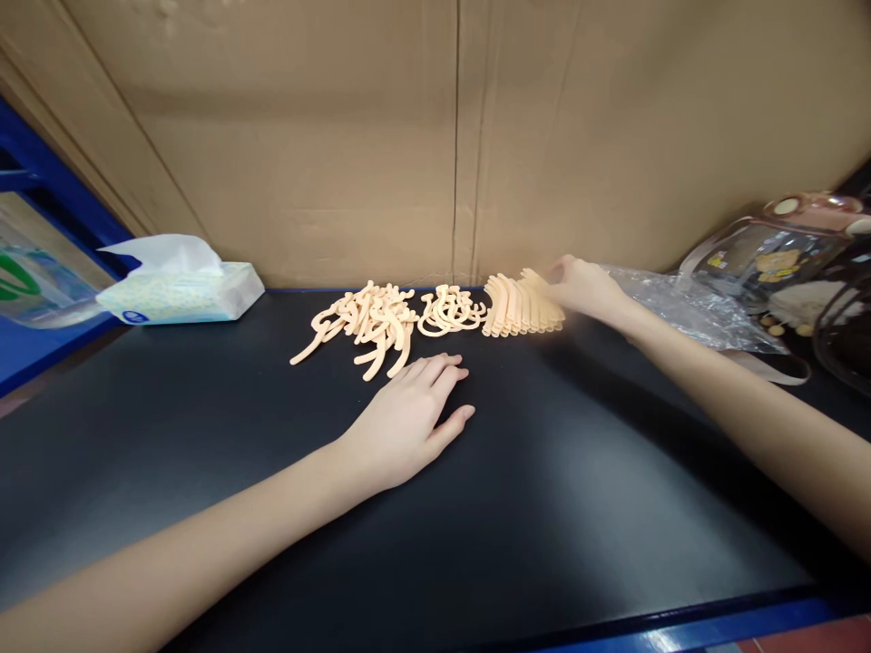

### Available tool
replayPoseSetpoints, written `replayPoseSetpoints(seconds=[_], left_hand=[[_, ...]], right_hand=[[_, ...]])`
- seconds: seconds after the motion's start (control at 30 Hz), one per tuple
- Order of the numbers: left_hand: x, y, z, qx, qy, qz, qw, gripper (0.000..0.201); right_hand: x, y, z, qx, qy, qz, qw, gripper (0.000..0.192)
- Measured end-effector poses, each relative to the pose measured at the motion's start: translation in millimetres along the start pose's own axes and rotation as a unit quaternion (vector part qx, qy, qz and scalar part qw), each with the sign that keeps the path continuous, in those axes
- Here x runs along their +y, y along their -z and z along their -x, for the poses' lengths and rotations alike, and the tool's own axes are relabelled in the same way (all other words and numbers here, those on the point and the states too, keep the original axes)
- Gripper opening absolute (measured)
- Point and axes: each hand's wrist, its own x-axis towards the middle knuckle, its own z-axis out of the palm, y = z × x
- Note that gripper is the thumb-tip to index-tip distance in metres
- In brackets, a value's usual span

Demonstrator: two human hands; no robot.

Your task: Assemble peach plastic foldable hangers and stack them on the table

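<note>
My left hand (408,422) lies palm down over the black table, fingers apart and holding nothing. Just beyond its fingertips is a loose pile of curved peach-coloured strips (371,317). To the right of that pile, a smaller heap of strongly bent, hook-like pieces (449,311) sits by itself. Further right, several curved strips (510,307) stand side by side in a neat row. At the row's right end my right hand (585,288) is closed on a curved strip (543,295); motion blurs the strip and the fingertips, and part of the grip is hidden.
A tissue pack (183,290) stands at the back left. On the right are a crumpled clear plastic bag (687,304) and a transparent bottle (762,258) with a strap. A cardboard wall (327,154) closes off the back of the black table (517,517).
</note>
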Motion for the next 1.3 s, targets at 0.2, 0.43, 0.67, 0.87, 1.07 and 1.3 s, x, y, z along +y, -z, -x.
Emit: replayPoseSetpoints(seconds=[0.2, 0.43, 0.67, 0.87, 1.07, 1.3], left_hand=[[1.2, 1.4, 0.5, -0.008, 0.01, 0.018, 1.0, 0.042], [1.2, 2.6, 3.7, 0.075, 0.049, 0.116, 0.989, 0.062], [2.5, 9.1, 4.5, 0.085, -0.025, 0.132, 0.987, 0.029], [4.7, 11.7, 2.7, 0.04, -0.057, 0.084, 0.994, 0.018], [5.8, 10.3, 2.5, 0.045, -0.054, 0.062, 0.996, 0.015], [4.3, 8.4, 2.3, 0.047, -0.055, 0.049, 0.996, 0.015]], right_hand=[[-14.7, 28.7, 26.0, 0.05, 0.064, -0.11, 0.991, 0.043], [-31.3, 26.5, 107.1, -0.013, 0.29, -0.093, 0.952, 0.021], [-37.6, 10.1, 141.0, -0.011, 0.475, -0.051, 0.879, 0.022], [-37.3, 6.4, 138.7, -0.03, 0.479, -0.065, 0.875, 0.023], [-35.4, 2.5, 138.6, -0.064, 0.477, -0.076, 0.873, 0.023], [-32.8, -2.6, 137.0, -0.092, 0.479, -0.105, 0.867, 0.026]])
